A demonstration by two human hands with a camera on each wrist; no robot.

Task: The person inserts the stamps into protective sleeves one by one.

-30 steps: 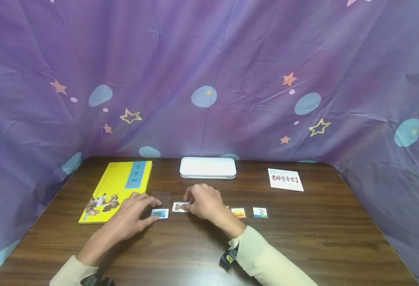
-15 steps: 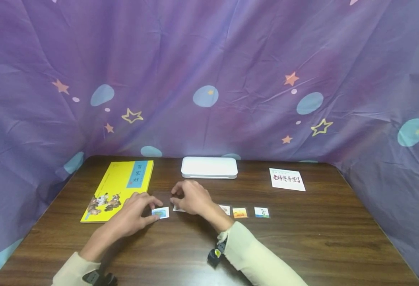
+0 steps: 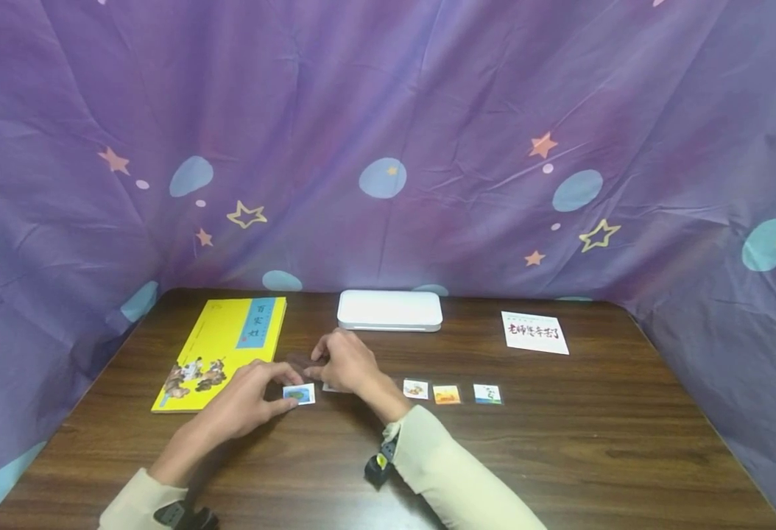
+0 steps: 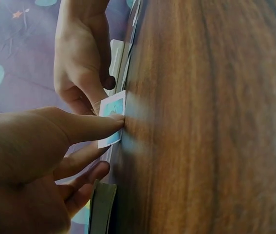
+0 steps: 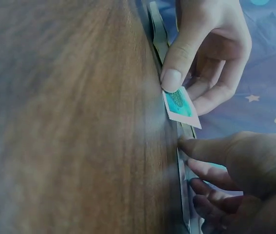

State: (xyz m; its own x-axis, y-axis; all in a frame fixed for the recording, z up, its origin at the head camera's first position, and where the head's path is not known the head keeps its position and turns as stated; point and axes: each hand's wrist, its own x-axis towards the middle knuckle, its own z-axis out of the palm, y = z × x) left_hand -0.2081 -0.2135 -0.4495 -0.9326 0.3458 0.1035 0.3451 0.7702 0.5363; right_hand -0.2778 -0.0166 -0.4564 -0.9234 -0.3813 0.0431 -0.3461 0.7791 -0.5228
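My left hand [image 3: 247, 397] pinches a small blue postage stamp [image 3: 300, 394] at its left side, thumb in front and fingers behind. In the right wrist view the stamp [image 5: 180, 106] is tilted up, its white perforated border showing past the thumb. My right hand [image 3: 350, 364] is just right of it, thumb and index fingertips at the edge of a clear plastic sleeve [image 3: 299, 361], which is faint against the dark wood. Under the right hand, the edge of another stamp [image 3: 329, 387] shows; the rest is hidden.
Several small stamps lie to the right: a pale one [image 3: 416, 389], an orange one [image 3: 447, 395] and a green-and-white one [image 3: 487, 394]. A yellow book [image 3: 219, 346] lies left, a white case [image 3: 389, 311] at the back, a white card [image 3: 534, 333] back right. A purple curtain borders the table.
My right hand has moved left from the brown-pictured stamp to the clear sleeve, uncovering the pale stamp on the right. My left hand keeps its hold on the blue stamp.
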